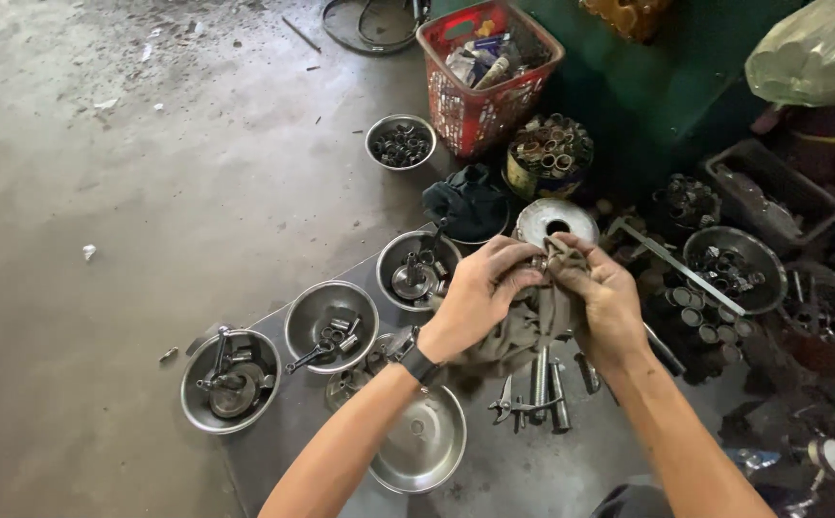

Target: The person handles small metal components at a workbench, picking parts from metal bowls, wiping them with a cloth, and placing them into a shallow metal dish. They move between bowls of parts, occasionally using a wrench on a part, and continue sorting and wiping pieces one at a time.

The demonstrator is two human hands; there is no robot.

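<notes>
Together, my left hand (475, 288) and my right hand (601, 293) were clenched on a drab greasy rag (523, 331), bunched around a small metal part (539, 260) that I pinched between my fingertips; what the part was I could not tell. The rag hung down from my hands toward the grey metal sheet (523, 470) lying on the floor. A black watch (415, 361) sat on my left wrist.

Just below the rag, on the sheet, lay a cluster of steel pins and bolts (537, 393). Near my left forearm rested an upturned shiny dish (425, 443). To the left stood three steel bowls in a rising row: the near-left bowl (230, 382) with a cranked piece in it, the middle bowl (332, 325) with small fittings, and the bowl by my left hand (415, 270) with a round part.

Just beyond my hands lay a round metal disc (556, 222) with a hole in it, and beside it, to the left, a dark cloth (471, 203). Farther off stood a small bowl of rings (400, 142), a tin full of short tubes (550, 153) and a red plastic basket (487, 72). To the right sat a bowl of sleeves (734, 269) with a flat metal bar (676, 264) just beside it. Bare concrete floor (129, 173) spread away on the left.
</notes>
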